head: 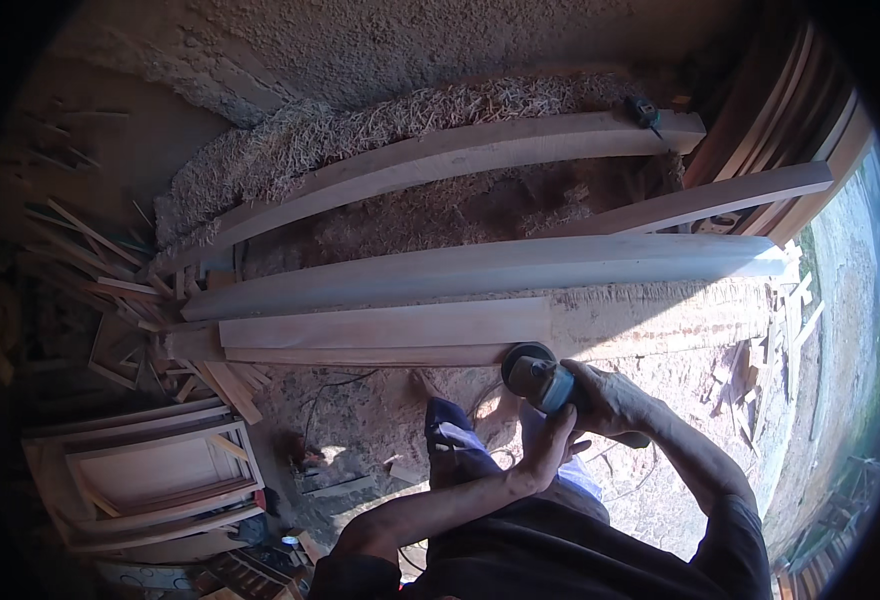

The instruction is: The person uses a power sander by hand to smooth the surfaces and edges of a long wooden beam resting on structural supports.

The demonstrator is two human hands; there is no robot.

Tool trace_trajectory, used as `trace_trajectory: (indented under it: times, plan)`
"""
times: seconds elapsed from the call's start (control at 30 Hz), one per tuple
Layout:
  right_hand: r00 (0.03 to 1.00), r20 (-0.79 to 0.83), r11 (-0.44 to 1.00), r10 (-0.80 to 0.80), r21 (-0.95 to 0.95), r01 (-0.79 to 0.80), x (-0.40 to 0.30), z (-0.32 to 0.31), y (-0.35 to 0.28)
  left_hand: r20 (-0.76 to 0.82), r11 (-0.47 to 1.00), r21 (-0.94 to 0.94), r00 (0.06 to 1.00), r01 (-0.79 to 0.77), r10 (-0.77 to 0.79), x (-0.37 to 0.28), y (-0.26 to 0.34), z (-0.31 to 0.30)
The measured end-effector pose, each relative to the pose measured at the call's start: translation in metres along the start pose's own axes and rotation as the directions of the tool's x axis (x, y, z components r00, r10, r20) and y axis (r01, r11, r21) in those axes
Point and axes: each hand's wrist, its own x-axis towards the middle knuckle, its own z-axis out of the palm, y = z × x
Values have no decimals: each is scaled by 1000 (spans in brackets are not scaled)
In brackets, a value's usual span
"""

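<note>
Both my hands are on an angle grinder (556, 386) with a round disc (527, 361) at its head. My right hand (608, 401) wraps the body from the right. Below the tool's head, my left hand (548, 450) grips it from the near side. The disc is at the right end of a narrow board (365, 355); whether it touches the wood I cannot tell. Against that narrow board lies a wider pale board (387, 322), both on a thick timber bench (657, 322).
A long planed beam (485, 270) runs behind the boards. Farther back, another beam (425, 166) carries a teal power tool (644, 112), with wood shavings (275, 146) heaped behind. Wooden frames (154, 472) stack at lower left. Offcuts (121, 285) clutter the left; a cable (623, 491) trails on the floor.
</note>
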Motion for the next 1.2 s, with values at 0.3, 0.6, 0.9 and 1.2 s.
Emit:
trace_trajectory:
  times: [0.3,0.6,0.9,1.2]
  plan:
    - [948,-232,969,219,164,-184,-52,17,0,-24,957,290,1000,15,-8,-7,5,33]
    - [697,-605,836,386,548,12,-32,130,-40,64,802,506,941,-317,331,-39,15,-14]
    - [644,-647,857,408,515,-26,42,208,-121,62,760,496,890,-420,452,-85,47,-112]
    - [647,-654,881,393,470,-61,83,238,-151,-26,739,507,849,-443,527,-102,60,-162]
